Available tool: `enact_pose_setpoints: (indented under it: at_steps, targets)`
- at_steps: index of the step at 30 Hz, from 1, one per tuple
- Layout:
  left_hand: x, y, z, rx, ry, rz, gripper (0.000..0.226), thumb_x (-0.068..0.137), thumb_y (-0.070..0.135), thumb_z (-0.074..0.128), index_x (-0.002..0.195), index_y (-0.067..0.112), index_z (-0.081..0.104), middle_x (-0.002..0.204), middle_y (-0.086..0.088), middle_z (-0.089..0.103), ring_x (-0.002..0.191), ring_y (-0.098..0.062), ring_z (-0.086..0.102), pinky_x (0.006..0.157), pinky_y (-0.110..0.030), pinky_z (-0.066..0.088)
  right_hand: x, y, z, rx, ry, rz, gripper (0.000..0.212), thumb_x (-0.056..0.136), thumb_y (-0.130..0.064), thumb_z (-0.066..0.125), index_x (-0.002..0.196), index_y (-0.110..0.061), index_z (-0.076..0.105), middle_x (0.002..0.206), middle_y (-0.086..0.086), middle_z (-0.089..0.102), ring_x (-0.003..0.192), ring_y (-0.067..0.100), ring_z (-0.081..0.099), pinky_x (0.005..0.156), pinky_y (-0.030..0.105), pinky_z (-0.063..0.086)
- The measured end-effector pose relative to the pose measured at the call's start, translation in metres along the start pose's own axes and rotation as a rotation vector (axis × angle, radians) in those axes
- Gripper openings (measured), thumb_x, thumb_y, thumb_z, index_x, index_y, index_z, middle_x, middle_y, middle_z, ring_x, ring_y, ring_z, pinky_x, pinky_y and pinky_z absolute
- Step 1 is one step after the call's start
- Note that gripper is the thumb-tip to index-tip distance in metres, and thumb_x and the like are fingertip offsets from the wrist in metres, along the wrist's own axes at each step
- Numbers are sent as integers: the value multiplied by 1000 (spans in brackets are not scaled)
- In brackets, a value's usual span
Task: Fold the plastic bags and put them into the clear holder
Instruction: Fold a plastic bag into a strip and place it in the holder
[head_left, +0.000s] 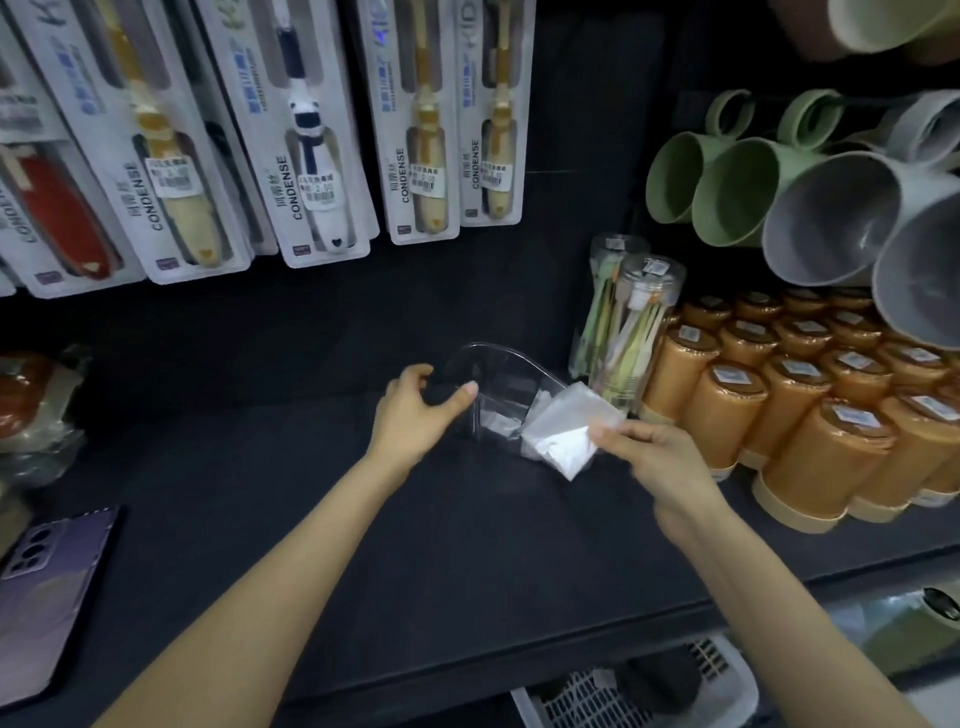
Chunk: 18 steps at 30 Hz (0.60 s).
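Above the holder, packs read CONDENSE.

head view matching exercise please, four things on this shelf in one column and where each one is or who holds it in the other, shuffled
1 folded plastic bag
2 clear holder
3 phone
4 orange jars

a lying at the left edge of the shelf
b gripped by the left hand
c pinched in the right hand
d packed in rows on the right

Pairs: 1-c, 2-b, 3-a, 4-d
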<state>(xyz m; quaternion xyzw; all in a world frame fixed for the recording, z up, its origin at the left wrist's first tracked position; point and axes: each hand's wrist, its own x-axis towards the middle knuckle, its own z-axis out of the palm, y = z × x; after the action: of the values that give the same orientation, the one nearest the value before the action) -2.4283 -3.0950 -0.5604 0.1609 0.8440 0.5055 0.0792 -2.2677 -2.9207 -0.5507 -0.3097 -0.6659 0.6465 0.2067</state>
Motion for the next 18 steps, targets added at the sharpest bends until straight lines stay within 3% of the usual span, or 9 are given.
enact_pose_setpoints:
  at_steps: [2,4,7,10,12,15,18]
  targets:
    - [17,4,8,-93,-80,-88,82,83,51,68,148,16,31,147,-8,40,133,-21,41,109,-33,36,11,-5,-2,-5,13,43,8,82,-13,73,77,-8,70,66,-8,61,57,-2,54,53,10,38]
    - [30,3,15,-217,-155,-140,84,84,40,71,151,16,25,148,-6,40,135,-20,40,103,-26,35,20,-10,-1,-1,22,71,9,82,-13,74,76,-10,68,57,-12,56,49,-1,50,46,8,35]
    - [39,-4,19,-290,-227,-144,77,83,29,74,147,15,35,138,-1,50,126,-16,49,90,-22,41,30,-13,0,-8,30,110,11,81,-14,75,75,-12,66,53,-12,52,53,2,41,48,12,34]
    - [29,-11,18,-338,-193,-111,69,84,24,73,143,14,39,132,-1,52,121,-16,53,96,-27,45,39,-13,-5,4,52,147,15,79,-19,77,88,-11,68,69,-5,55,62,7,41,56,19,31]
    - [13,-15,15,-368,-152,-57,64,83,20,74,139,16,43,126,1,55,114,-13,56,92,-23,46,39,-14,-8,23,57,153,21,77,-22,78,93,-12,69,73,-4,58,65,8,42,58,21,32]
    - [-16,-23,10,-393,-104,30,52,80,16,76,121,30,48,114,12,58,106,-5,58,87,-16,46,34,-17,-5,41,16,139,16,77,-21,78,88,-12,70,73,-3,58,64,8,41,57,21,32]
    - [-44,-30,4,-385,-77,51,59,78,13,77,127,30,48,120,11,58,112,-6,57,86,-15,48,23,-20,1,-17,-42,137,12,78,-19,78,81,-12,69,70,-5,56,62,7,41,56,19,31]
